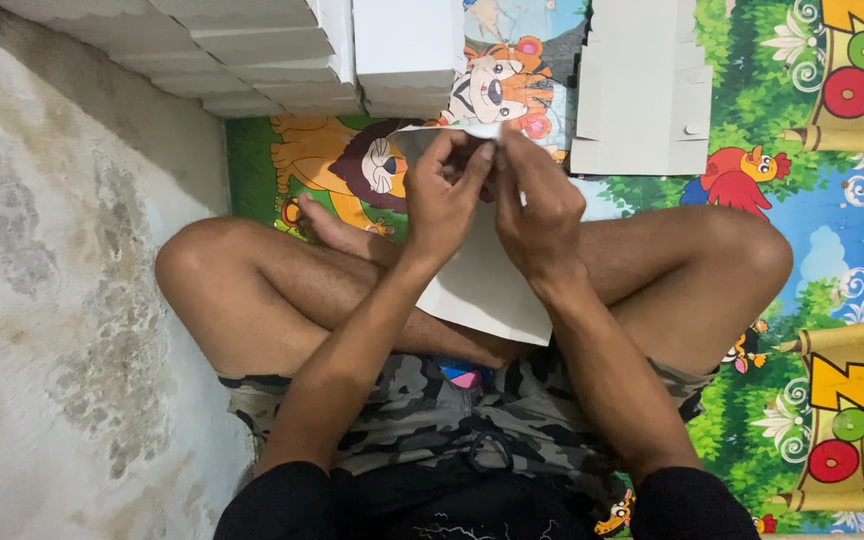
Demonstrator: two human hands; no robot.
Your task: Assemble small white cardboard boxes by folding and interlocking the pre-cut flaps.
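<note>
Because the person sits cross-legged with the stained wall [42,300] close on the left, the lap serves as the work surface, and everything wanted is kept within a forearm's reach. Against the wall at top left runs a slanting row of folded white boxes [242,55], stacked edge over edge so they take little room on the cartoon mat [812,260]. Just right of them stands another white box [407,45], upright and near the hands. The left hand [444,195] is closed in a pinch on the upper edge of a white card sheet [487,290], thumb and fingertips pressed together on it, apparently to steady that edge. The sheet slopes down from the hands across the shins, its lower corner resting near the right thigh, so the legs carry its weight. The right hand [540,210] meets the left at the same edge, its fingers also clamped on the card (exactly which flap it grips is hidden behind the knuckles). Further right, a flat unfolded blank [642,100] with tabs lies open on the mat, well apart from the lap but easy to reach.
</note>
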